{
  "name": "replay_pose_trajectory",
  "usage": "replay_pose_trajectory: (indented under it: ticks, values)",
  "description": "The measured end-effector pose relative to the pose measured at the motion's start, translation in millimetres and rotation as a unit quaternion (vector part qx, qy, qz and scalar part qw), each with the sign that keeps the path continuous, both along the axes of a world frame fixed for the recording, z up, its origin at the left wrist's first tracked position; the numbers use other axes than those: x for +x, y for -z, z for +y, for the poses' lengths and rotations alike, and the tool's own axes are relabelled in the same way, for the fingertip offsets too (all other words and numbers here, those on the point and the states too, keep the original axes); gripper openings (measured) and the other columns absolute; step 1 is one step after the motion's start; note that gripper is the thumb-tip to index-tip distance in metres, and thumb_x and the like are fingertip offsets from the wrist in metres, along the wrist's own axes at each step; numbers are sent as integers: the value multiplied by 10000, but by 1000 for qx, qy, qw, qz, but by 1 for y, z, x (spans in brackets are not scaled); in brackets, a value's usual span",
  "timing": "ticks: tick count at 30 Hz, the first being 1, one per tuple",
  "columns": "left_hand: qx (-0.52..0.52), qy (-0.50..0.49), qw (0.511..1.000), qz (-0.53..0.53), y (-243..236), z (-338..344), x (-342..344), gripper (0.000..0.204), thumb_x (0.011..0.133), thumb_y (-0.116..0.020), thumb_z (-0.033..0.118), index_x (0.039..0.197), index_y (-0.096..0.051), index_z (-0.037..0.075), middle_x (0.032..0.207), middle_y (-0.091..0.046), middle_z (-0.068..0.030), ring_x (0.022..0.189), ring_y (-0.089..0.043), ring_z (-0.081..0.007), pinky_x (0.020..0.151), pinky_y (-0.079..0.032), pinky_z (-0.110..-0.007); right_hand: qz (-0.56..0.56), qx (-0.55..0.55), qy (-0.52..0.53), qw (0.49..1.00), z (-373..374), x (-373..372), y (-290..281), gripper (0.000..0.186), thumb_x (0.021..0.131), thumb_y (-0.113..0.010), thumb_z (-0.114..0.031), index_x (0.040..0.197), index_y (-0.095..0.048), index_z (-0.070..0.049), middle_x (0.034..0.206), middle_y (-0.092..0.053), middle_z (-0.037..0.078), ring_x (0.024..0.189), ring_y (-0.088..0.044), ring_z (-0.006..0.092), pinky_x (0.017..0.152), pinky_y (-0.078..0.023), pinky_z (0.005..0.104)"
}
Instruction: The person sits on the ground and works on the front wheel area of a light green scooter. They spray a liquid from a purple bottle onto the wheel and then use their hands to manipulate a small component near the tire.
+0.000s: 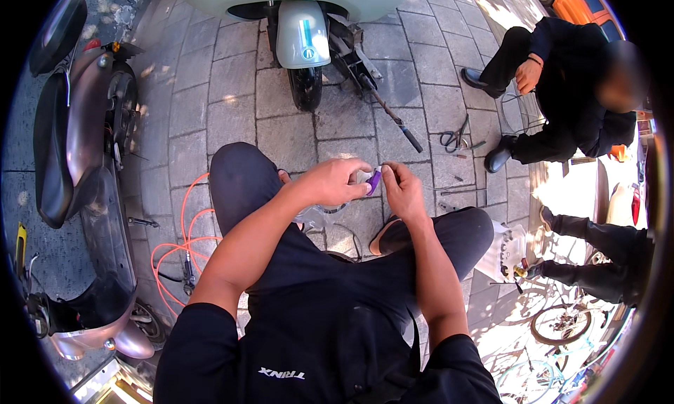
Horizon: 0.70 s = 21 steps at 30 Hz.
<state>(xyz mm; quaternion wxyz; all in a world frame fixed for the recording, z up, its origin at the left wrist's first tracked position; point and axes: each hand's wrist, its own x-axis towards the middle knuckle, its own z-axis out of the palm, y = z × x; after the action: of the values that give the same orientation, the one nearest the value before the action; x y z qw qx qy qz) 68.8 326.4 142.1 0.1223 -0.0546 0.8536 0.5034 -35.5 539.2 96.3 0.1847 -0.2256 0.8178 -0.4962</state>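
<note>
Over your black short-sleeved shirt [330, 334] and dark trouser legs [453, 246], your two hands meet between your spread knees. Your left hand [338, 182] has its thumb and fingers closed on a small purple piece with a whitish upper end [373, 183], held up off the ground. Your right hand [403, 188] pinches that piece from the other side, thumb and fingertip together at the whitish end. Beneath your left wrist is a see-through plastic item [320, 216], its shape hard to make out.

Left of your left knee, a looping orange-red hose [184, 218] lies on the grey stone paving [232, 116]. Beyond your right knee are a white tray of dark bits [518, 253], a thin metal rod [465, 191] and dark-handled pliers [458, 136].

Farther ahead, a long metal lever with a black grip [411, 138] slants beside a black front tyre [306, 89] under a pale green mudguard [302, 35]. A co-worker in dark clothes [562, 74] sits to your right; a dusky pink scooter with a black seat [91, 123] stands left.
</note>
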Motion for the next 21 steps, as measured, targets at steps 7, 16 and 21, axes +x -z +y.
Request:
replay_pose_trajectory:
  ticks: [7,16,21]
  values:
    - [216,-87,973,2,-12,3,14,463,1036,-740,251,1414,-660,-4,866,-689,-11,763,-615,-101,693,-502,-288,3,27,45,999,15,9,-12,319,1071,-717,-253,1248,-730,12,702,-609,30,655,-543,91,616,-477,314]
    - [410,-280,868,4,-2,8,84,452,1059,-676,214,1427,-616,-41,840,-642,-18,745,-610,-97,706,-491,-237,-78,0,95,992,46,39,-44,394,1037,-753,-368,1170,-767,3,725,-685,85,671,-636,160,627,-507,379]
    - [515,-241,822,31,-17,-4,60,485,1100,-623,310,1471,-585,0,800,-550,14,622,-484,-54,474,-329,-236,22,-160,176,971,66,42,-65,388,1121,-662,-290,860,-656,-3,722,-638,55,664,-532,110,610,-471,342]
